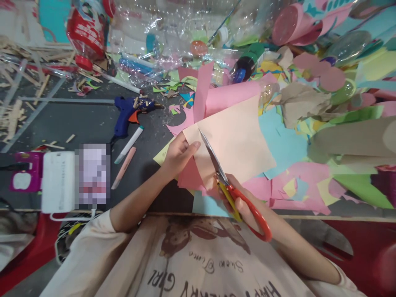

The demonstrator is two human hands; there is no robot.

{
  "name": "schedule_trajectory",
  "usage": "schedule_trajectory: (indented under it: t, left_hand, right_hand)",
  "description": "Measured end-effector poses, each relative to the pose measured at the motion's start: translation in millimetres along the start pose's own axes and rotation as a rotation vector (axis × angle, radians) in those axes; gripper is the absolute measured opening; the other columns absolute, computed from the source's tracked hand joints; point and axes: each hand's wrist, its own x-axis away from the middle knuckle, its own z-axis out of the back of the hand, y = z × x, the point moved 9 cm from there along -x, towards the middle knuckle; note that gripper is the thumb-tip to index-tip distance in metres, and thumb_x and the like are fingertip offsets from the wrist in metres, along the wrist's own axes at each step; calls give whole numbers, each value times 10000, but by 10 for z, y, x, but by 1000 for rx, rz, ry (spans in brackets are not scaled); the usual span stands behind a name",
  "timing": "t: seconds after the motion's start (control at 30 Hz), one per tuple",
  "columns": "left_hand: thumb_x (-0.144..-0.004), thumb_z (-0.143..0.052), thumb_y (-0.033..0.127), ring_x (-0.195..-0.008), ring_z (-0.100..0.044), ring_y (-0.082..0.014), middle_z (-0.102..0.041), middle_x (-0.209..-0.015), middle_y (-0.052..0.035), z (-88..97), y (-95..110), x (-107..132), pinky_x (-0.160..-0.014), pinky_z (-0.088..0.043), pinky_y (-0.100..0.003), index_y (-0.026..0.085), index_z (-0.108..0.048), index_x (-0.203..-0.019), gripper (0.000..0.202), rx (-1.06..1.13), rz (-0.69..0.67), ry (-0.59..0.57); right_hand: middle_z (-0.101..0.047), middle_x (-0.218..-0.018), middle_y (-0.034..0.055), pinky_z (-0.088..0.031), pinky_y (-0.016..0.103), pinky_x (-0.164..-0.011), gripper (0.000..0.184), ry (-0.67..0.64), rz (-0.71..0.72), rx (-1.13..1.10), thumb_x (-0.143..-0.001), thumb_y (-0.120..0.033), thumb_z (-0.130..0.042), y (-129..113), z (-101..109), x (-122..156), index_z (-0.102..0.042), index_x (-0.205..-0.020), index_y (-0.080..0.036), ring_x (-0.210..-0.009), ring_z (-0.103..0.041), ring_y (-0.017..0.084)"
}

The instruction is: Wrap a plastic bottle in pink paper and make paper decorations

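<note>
My left hand [178,154] pinches the near left corner of a peach-coloured paper sheet [241,140], thumb on top. My right hand [244,204] grips orange-handled scissors [230,187] with its fingers through the loops. The scissor blades lie over the sheet, pointing away toward its left edge. Pink paper [190,175] lies under the peach sheet.
A blue glue gun [128,113] and two pens [128,154] lie on the dark table to the left. A white device [58,181] sits at the near left edge. Coloured paper scraps [309,181] cover the right side. Clear plastic bottles [173,29] pile at the back.
</note>
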Motion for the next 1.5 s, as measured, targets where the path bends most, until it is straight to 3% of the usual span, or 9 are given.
schedule_trajectory:
  t: [0.3,0.47,0.53,0.7,0.8,0.9,1.07,1.23,1.5]
  left_hand:
    - [-779,-709,465,-709,-699,-157,-760,-870,-44,-7,48,4,-632,-551,-235,166,-667,-1087,431,-24,-19,-25]
    - [-769,-724,489,-979,-700,-209,-733,-1096,-69,-32,104,2,-791,-558,-263,189,-627,-1184,521,20,-34,-46]
    - [-750,-743,497,-1005,-693,-218,-718,-1130,-70,-34,107,-2,-809,-555,-272,199,-600,-1213,569,46,-23,-43]
    - [-643,-828,472,-840,-690,-193,-705,-941,-30,-7,67,-24,-700,-542,-260,214,-578,-1113,592,101,6,1]
    - [-625,-832,473,-673,-618,-133,-625,-745,27,56,54,-39,-632,-505,-233,214,-564,-898,462,120,9,75]
    - [-696,-764,522,-525,-480,-86,-500,-581,54,68,33,-50,-540,-428,-208,198,-515,-697,408,84,49,91]
    - [-738,-701,528,-550,-455,-96,-537,-597,23,41,80,-51,-547,-413,-221,167,-602,-675,380,-39,48,62]
    - [-749,-650,435,-550,-408,-93,-471,-576,36,5,65,-27,-524,-337,-219,173,-579,-647,290,-120,45,17]
    - [-761,-629,415,-570,-419,-101,-456,-585,35,-11,21,-18,-532,-336,-223,183,-543,-638,277,-110,58,-6]
  right_hand:
    - [-508,-786,8,-307,230,-461,732,123,-63,-61,-787,-861,-362,95,-8,-60,-500,-1116,-222,-591,-422,112]
    - [-513,-719,-32,-299,227,-436,782,132,-95,-72,-746,-877,-421,131,1,-90,-441,-1154,-210,-507,-371,84]
    - [-501,-699,-47,-291,227,-430,773,125,-95,-78,-749,-873,-424,136,-3,-99,-434,-1142,-207,-483,-341,73]
    - [-470,-683,-46,-268,233,-432,755,144,-61,-17,-778,-862,-393,114,-8,-90,-450,-1133,-197,-501,-340,82]
    - [-467,-713,-31,-286,233,-452,733,140,-34,8,-802,-850,-365,75,-36,-71,-460,-1119,-195,-544,-364,96]
    - [-476,-748,-20,-304,236,-473,704,129,-18,-6,-829,-828,-348,49,-61,-46,-461,-1119,-197,-569,-374,102]
    - [-440,-785,-21,-303,239,-502,598,82,48,-25,-878,-776,-336,7,-81,-21,-445,-1069,-219,-590,-328,100]
    - [-379,-773,-35,-306,241,-503,552,-17,47,-151,-886,-764,-336,-11,-128,-39,-414,-1071,-250,-585,-293,106]
    - [-391,-721,-33,-292,272,-487,508,54,33,-163,-896,-747,-347,15,-127,-69,-447,-959,-253,-546,-299,116]
